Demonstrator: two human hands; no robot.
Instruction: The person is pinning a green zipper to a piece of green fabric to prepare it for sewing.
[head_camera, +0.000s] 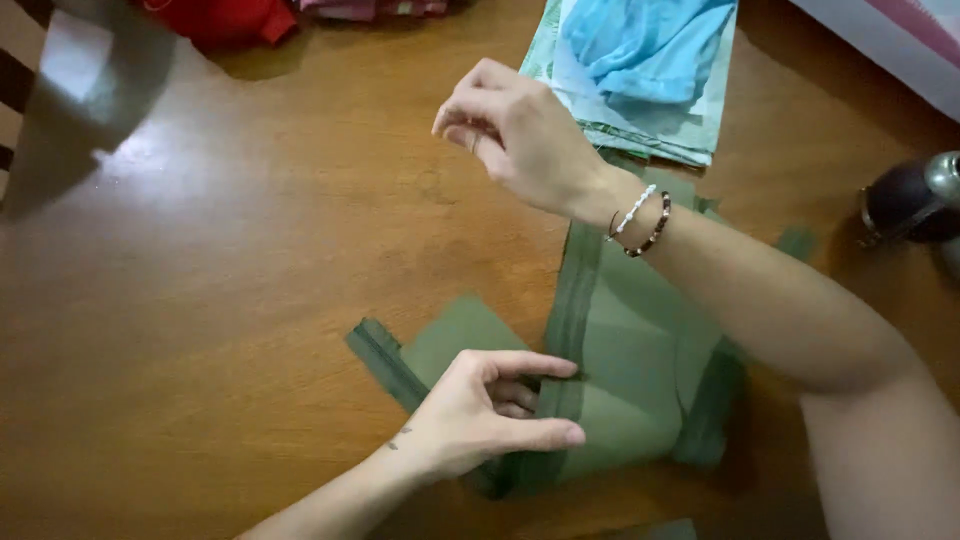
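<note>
Head view. Near: left hand (480, 410), fingers pinching and pressing a fold in the olive-green ribbed fabric garment (630, 370), centre-right on the brown wooden table (220, 300). Farther: right hand (520, 130), lifted, fingertips drawn together, contents unclear. Far: folded light-blue cloth (640, 70). Folding appears midway; next fold seemingly needs a flattened edge.

1 flat clear plastic package (640, 70) lies at the counter's (230, 300) far edge, top centre; rectangular; holds folded blue and pale-green fabric; no labels, signs or screens visible.

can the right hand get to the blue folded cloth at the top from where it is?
Probably yes: the right hand hangs raised just left of the blue folded cloth, with only bare table between them and nothing covering the cloth.
</note>
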